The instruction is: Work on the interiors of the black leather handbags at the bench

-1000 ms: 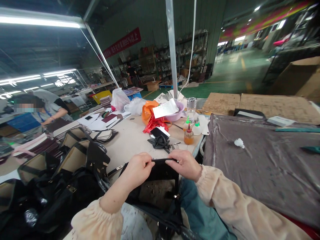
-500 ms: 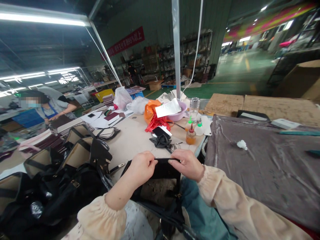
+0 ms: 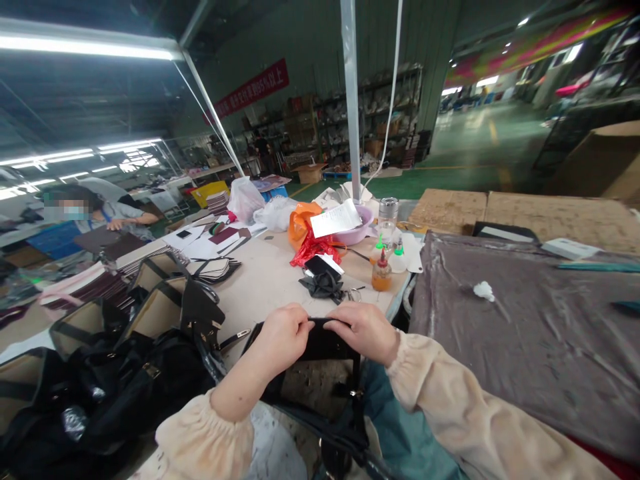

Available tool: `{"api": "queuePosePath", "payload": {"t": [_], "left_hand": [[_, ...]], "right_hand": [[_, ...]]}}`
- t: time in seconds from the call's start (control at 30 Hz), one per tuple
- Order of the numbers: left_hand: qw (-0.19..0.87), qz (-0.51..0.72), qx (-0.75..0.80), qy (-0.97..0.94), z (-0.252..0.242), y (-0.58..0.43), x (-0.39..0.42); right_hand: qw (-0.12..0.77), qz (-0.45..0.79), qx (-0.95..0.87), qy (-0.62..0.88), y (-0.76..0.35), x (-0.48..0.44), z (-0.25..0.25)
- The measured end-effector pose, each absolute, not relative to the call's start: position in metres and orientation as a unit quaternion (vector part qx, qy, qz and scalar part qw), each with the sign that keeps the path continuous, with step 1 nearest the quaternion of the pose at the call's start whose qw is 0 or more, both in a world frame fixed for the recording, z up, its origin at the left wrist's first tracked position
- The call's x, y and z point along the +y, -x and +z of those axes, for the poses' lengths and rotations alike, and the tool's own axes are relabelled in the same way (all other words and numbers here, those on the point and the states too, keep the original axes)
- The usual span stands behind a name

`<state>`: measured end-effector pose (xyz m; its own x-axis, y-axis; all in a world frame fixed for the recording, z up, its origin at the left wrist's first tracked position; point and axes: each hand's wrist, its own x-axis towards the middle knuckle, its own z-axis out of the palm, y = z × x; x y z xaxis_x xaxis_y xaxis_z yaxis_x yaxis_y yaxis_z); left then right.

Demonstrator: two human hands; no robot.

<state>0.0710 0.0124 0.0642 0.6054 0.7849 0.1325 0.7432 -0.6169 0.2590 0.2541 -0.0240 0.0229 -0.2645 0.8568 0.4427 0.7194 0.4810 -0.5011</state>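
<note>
A black handbag (image 3: 325,343) is at my lap, at the table's front edge, its upper rim pinched by both hands. My left hand (image 3: 286,331) is closed on the rim, thumb and fingertips pressed together. A short way to its right, my right hand (image 3: 369,328) grips the same rim between thumb and fingers. Below, the bag's dark straps and small metal fittings show, partly hidden by my sleeves. A black strap with a metal tip (image 3: 241,335) sticks out left of my left hand. Just beyond the hands lies a crumpled black bundle (image 3: 323,287).
Several black handbags (image 3: 150,373) are piled at left. Bottles, one of amber liquid (image 3: 381,275), stand near a glass jar (image 3: 388,215), a purple basin (image 3: 367,223) and a red plastic bag (image 3: 315,248). A brown-covered surface (image 3: 525,333) lies at right. A co-worker (image 3: 107,220) handles dark sheets.
My right hand has slid left along the rim, closer to my left hand, which stays put. The co-worker at left has shifted their arm and the dark sheet.
</note>
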Motion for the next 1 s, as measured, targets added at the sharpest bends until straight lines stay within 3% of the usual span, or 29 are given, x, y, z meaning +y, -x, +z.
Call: {"api": "queuePosePath", "payload": {"t": [1.0], "left_hand": [[0.021, 0.092, 0.469, -0.878, 0.065, -0.054, 0.017]], "right_hand": [[0.347, 0.09, -0.793, 0.492, -0.255, -0.015, 0.022]]}}
